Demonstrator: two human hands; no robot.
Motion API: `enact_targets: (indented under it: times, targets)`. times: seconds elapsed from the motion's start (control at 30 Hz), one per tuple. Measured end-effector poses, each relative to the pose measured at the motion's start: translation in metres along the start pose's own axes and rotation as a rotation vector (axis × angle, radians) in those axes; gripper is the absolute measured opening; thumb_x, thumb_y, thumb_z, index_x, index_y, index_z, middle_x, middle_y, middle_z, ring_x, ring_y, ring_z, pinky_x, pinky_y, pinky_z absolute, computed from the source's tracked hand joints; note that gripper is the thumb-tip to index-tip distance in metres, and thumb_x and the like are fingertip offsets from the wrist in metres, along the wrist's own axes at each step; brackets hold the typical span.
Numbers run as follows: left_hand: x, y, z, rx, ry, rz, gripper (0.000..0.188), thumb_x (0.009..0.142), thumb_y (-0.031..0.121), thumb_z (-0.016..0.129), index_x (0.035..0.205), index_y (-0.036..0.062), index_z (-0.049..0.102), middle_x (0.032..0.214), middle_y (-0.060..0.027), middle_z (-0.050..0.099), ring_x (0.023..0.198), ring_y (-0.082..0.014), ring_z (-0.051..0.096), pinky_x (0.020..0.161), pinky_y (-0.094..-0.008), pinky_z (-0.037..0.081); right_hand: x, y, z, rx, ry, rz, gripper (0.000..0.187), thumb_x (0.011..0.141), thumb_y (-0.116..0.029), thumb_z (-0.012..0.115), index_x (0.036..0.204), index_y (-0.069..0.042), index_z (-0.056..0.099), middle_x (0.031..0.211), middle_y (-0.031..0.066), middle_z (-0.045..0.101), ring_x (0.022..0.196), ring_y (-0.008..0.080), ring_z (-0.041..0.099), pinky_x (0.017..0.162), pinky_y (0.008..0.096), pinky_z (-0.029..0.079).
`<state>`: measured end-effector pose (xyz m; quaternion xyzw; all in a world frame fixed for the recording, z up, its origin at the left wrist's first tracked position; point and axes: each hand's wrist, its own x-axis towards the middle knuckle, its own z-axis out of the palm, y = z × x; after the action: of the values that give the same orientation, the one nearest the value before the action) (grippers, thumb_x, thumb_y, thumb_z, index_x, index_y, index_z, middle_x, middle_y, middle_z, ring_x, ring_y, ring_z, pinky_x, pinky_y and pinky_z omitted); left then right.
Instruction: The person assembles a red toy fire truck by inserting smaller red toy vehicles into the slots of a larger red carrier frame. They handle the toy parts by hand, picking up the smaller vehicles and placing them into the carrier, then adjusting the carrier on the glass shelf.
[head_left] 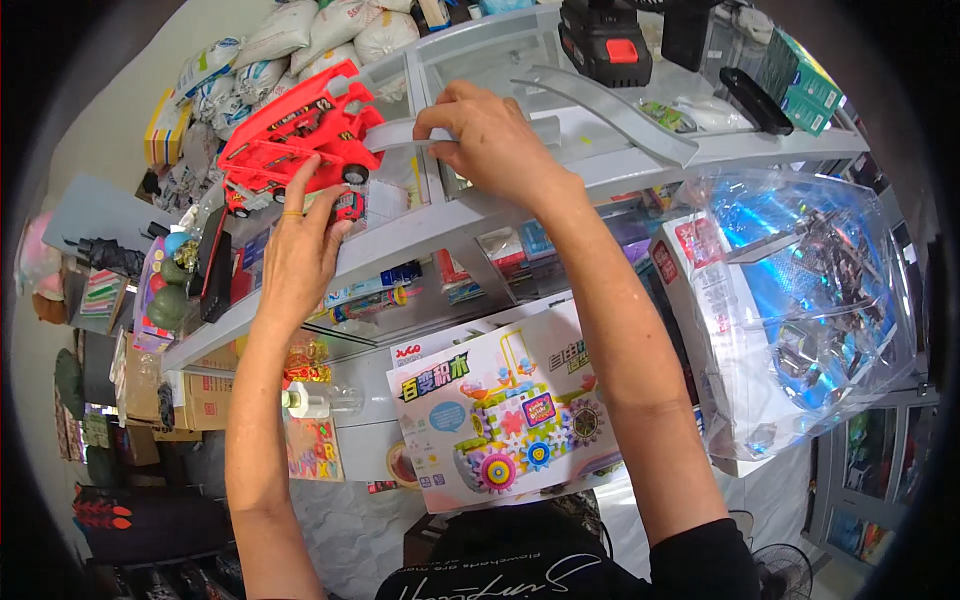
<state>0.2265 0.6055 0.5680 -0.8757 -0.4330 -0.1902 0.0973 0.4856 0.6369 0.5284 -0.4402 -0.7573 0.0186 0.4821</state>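
A large red toy truck point(300, 135) with dark wheels and decals lies tilted on the glass counter at the upper left. My left hand point(298, 245) is beside its lower side, one finger stretched against the truck. Its thumb and index finger close around a small red toy car point(349, 206). My right hand point(490, 135) pinches a pale grey curved plastic track piece point(396, 133), whose far end meets the truck's right side. Another grey curved track piece point(610, 110) lies on the counter to the right of this hand.
A building-block toy box point(510, 410) is below my arms. On the right stands a plastic-wrapped toy package point(800, 320). A black battery pack point(605, 45), a black case point(755, 100) and green boxes point(805, 80) sit along the counter; filled sacks point(335, 35) are piled behind.
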Motion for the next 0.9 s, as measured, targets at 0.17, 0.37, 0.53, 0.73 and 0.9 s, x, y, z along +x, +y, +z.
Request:
enact_targets:
  times: [0.17, 0.37, 0.53, 0.73, 0.9]
  targets:
    - [0.005, -0.005, -0.002, -0.022, -0.052, 0.049, 0.037, 0.088, 0.012, 0.066, 0.123, 0.007, 0.056, 0.146, -0.0144, 0.043, 0.091, -0.0365, 0.065, 0.078, -0.0438, 0.052, -0.007, 0.011, -0.009, -0.073, 0.006, 0.011, 0.018, 0.077, -0.01, 0.071, 0.094, -0.016, 0.072, 0.101, 0.0071, 0.062, 0.096, 0.0297, 0.063, 0.086, 0.0512, 0.046]
    - [0.004, -0.002, -0.004, -0.027, -0.105, 0.011, 0.036, 0.092, 0.012, 0.062, 0.127, 0.006, 0.055, 0.134, -0.0161, 0.052, 0.109, -0.0327, 0.059, 0.088, -0.0364, 0.049, -0.011, 0.016, -0.018, -0.076, -0.001, 0.008, 0.022, 0.077, -0.009, 0.069, 0.097, -0.016, 0.073, 0.101, 0.0061, 0.062, 0.097, 0.0277, 0.063, 0.088, 0.0528, 0.045]
    - [0.001, -0.002, -0.005, -0.027, -0.083, 0.026, 0.035, 0.093, 0.019, 0.061, 0.126, 0.0102, 0.056, 0.114, -0.0148, 0.06, 0.092, -0.0346, 0.063, 0.078, -0.0399, 0.051, -0.009, 0.017, -0.015, 0.018, 0.001, -0.024, 0.019, 0.076, -0.007, 0.069, 0.093, -0.013, 0.073, 0.097, 0.0075, 0.063, 0.096, 0.0293, 0.063, 0.085, 0.0499, 0.048]
    - [-0.004, 0.005, -0.008, -0.108, -0.085, -0.063, 0.037, 0.093, 0.02, 0.061, 0.128, 0.01, 0.054, 0.11, -0.015, 0.059, 0.083, -0.0302, 0.061, 0.073, -0.0373, 0.049, -0.015, -0.002, -0.017, 0.059, -0.018, -0.049, 0.019, 0.075, -0.006, 0.07, 0.093, -0.008, 0.073, 0.093, 0.0128, 0.065, 0.092, 0.0341, 0.064, 0.081, 0.0441, 0.051]
    - [-0.009, 0.002, -0.003, -0.131, -0.031, -0.067, 0.038, 0.094, 0.02, 0.059, 0.13, 0.0078, 0.053, 0.11, -0.0161, 0.059, 0.087, -0.0283, 0.058, 0.077, -0.0363, 0.047, -0.007, 0.007, -0.031, 0.073, 0.023, -0.009, 0.016, 0.078, -0.011, 0.069, 0.094, -0.006, 0.072, 0.095, 0.0166, 0.068, 0.095, 0.0363, 0.064, 0.083, 0.0449, 0.051]
